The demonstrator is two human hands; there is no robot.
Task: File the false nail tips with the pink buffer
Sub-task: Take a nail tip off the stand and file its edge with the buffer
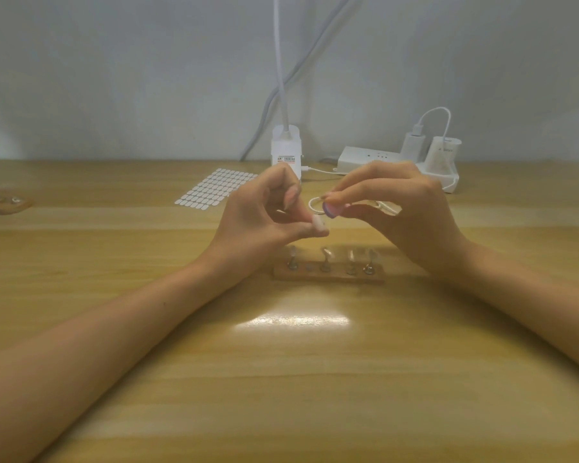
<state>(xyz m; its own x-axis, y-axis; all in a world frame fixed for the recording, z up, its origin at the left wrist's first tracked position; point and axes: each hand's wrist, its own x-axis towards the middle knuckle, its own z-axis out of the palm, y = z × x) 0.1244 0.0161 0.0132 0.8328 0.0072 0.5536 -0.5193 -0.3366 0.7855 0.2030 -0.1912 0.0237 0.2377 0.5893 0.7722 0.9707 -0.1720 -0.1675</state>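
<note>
The pink buffer (pixel 331 209) is being pinched by the right hand (pixel 391 215), just beside a false nail tip (pixel 318 223) that the left hand (pixel 258 218) is pinching above the table (pixel 281 379). Below them, a wooden holder (pixel 328 279) is carrying four small stands (pixel 325 264) bearing more tips.

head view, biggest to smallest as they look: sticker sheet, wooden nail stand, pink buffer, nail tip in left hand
wooden nail stand and sticker sheet: about alike, sheet farther, so unranked
pink buffer, partly hidden by right hand
nail tip, slightly smaller
</note>
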